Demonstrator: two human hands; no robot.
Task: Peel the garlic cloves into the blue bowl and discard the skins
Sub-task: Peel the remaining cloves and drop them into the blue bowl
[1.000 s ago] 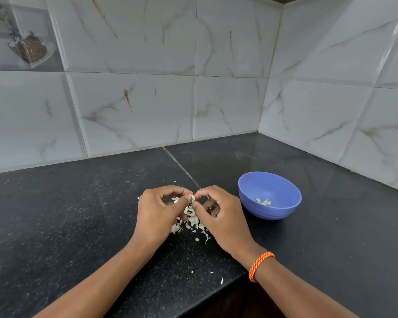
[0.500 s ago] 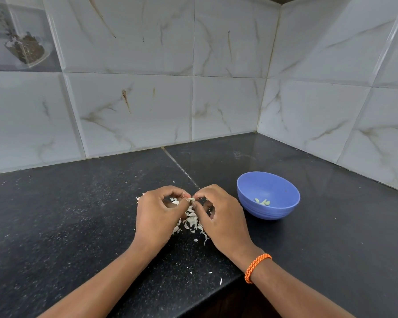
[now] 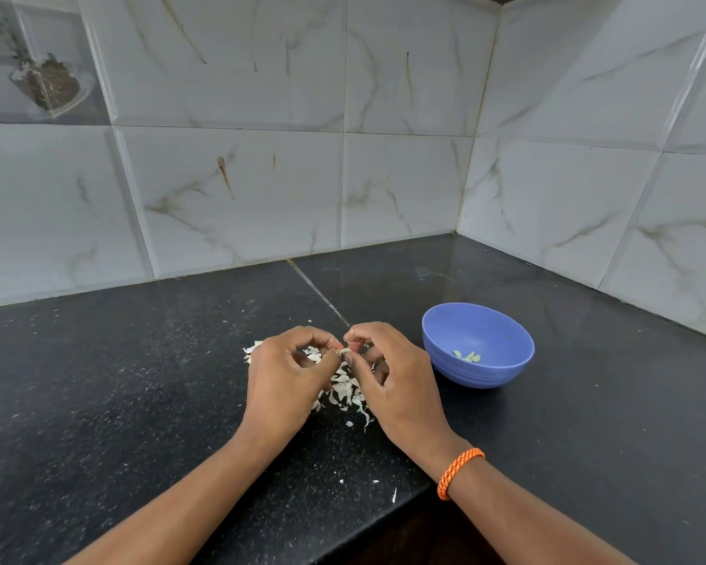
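Note:
A small garlic clove [image 3: 344, 351] is pinched between the fingertips of my left hand [image 3: 284, 379] and my right hand [image 3: 396, 385], just above the black counter. Both hands have their fingers curled round it, and most of the clove is hidden by them. Under and between the hands lies a pile of white garlic skins [image 3: 343, 391]. The blue bowl [image 3: 457, 371] stands just right of my right hand, with a few peeled cloves [image 3: 467, 356] at its bottom.
The black stone counter [image 3: 139, 381] runs into a tiled corner at the back right. Its front edge cuts diagonally below my right wrist. Loose skin flakes [image 3: 393, 495] lie near that edge. An orange band [image 3: 459, 471] is on my right wrist.
Both hands stay in place over the skin pile, fingers working slightly on the clove. The view has shifted a little; the bowl has not moved.

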